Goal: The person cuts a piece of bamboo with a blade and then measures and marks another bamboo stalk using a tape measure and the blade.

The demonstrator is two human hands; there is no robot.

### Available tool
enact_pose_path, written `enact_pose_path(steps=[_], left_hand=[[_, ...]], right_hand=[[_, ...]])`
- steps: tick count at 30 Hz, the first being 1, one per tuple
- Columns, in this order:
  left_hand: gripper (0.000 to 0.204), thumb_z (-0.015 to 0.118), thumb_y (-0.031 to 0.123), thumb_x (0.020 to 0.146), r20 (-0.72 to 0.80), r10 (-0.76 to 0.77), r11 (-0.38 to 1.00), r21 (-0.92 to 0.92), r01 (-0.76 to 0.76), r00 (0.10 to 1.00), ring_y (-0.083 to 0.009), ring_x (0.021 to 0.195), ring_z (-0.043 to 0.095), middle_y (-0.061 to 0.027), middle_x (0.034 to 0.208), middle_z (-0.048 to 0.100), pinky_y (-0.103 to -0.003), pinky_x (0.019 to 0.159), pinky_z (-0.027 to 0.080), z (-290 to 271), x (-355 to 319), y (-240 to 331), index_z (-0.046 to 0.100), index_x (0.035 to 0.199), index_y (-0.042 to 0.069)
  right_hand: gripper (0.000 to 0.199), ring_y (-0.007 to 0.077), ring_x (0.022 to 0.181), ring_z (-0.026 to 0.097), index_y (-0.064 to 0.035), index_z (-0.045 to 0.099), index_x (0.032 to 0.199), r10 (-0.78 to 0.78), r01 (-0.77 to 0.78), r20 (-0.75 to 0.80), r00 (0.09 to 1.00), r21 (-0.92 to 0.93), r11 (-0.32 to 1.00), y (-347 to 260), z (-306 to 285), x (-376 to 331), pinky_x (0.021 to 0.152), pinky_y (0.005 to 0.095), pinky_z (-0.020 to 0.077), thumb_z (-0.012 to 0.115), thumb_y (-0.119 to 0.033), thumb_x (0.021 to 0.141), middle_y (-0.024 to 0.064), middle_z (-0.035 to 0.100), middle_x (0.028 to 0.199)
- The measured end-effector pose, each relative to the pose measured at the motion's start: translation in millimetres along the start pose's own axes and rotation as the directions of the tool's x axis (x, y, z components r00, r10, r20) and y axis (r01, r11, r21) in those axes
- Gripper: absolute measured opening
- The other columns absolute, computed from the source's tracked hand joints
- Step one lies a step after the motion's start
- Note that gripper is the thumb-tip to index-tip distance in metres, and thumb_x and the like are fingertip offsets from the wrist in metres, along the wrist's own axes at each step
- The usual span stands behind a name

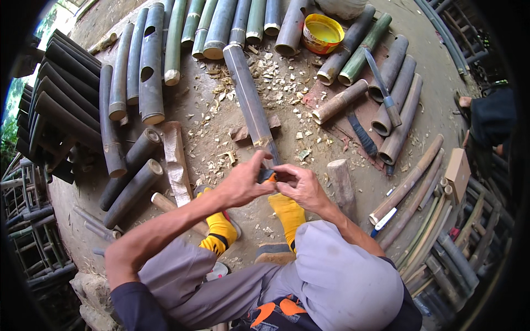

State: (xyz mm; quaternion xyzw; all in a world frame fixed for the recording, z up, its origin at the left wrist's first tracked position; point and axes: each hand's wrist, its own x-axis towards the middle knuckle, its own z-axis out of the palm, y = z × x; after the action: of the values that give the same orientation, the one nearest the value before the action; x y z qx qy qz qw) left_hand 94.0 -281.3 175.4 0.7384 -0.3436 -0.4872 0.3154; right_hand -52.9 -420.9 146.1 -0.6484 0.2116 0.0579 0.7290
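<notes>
In the head view, the left hand (243, 181) and right hand (302, 188) narrowly pinch a small black-and-orange tool (267, 176) between them, at the near end of a bamboo tube (249, 99). Steadying the tube and keeping fingertips clear seems wise.

Soft, diffuse daylight covers the ground (436, 102) fairly evenly, leaving weak, soft-edged shadows. Glare washes out the far left, while stacked dark bamboo (67, 117) there sinks into shade. Fisheye distortion bends straight edges toward the blackened rim; the left hand (243, 181) and right hand (305, 188) look reasonably sharp.
</notes>
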Motion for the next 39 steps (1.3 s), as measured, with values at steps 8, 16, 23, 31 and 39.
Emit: enact_pose_path(steps=[8,16,23,31,39], left_hand=[[0.031,0.061,0.028,0.085,0.174,-0.113,0.974,-0.175,0.143,0.978,-0.0136,0.062,0.059,-0.0087,0.07,0.062,-0.03,0.059,0.047,27,20,-33,0.059,0.103,0.003],[0.021,0.053,0.02,0.092,-0.136,-0.312,0.488,-0.872,0.036,0.94,-0.0158,0.059,0.063,-0.0084,0.082,0.066,-0.03,0.054,0.054,15,82,-69,0.059,0.095,0.001],[0.028,0.048,0.024,0.095,-0.112,-0.378,0.058,-0.994,-0.097,0.919,-0.0188,0.065,0.061,-0.0108,0.092,0.064,-0.035,0.055,0.055,-47,156,-69,0.05,0.11,0.001],[0.034,0.045,0.031,0.097,-0.102,-0.387,0.047,-0.995,-0.091,0.917,-0.0182,0.067,0.062,-0.0105,0.089,0.063,-0.034,0.058,0.055,-6,151,-82,0.051,0.113,0.001],[0.038,0.046,0.034,0.097,0.22,-0.53,-0.05,-0.972,0.229,0.819,-0.0215,0.067,0.066,-0.0104,0.086,0.064,-0.034,0.056,0.056,108,74,-86,0.057,0.106,-0.001]], right_hand=[[0.012,0.0059,0.052,0.049,-0.0076,0.054,0.078,0.176,-0.163,-0.045,0.983,0.207,0.965,0,-81,16,0.048,0.0224,0.0418,0.063,-0.002,0.072,-0.0017,0.051,0.065],[0.049,0.0314,0.094,0.058,0.0027,0.049,0.123,-0.258,-0.307,-0.505,0.824,-0.78,0.546,69,-235,48,0.083,0.0391,0.0468,0.064,-0.011,0.079,0.0192,0.058,0.104],[0.06,0.0426,0.112,0.048,0.0018,0.042,0.132,-0.091,-0.494,-0.556,0.826,-0.793,0.358,143,-268,17,0.097,0.0447,0.0385,0.065,-0.013,0.078,0.027,0.051,0.119],[0.059,0.0451,0.104,0.05,0.0001,0.044,0.128,-0.119,-0.439,-0.513,0.85,-0.816,0.377,150,-275,24,0.092,0.0476,0.0399,0.066,-0.008,0.074,0.0291,0.052,0.11],[0.052,0.0419,0.1,0.053,0.0,0.048,0.122,-0.142,-0.498,-0.561,0.816,-0.806,0.321,153,-271,24,0.089,0.046,0.042,0.065,-0.009,0.073,0.0245,0.055,0.106]])
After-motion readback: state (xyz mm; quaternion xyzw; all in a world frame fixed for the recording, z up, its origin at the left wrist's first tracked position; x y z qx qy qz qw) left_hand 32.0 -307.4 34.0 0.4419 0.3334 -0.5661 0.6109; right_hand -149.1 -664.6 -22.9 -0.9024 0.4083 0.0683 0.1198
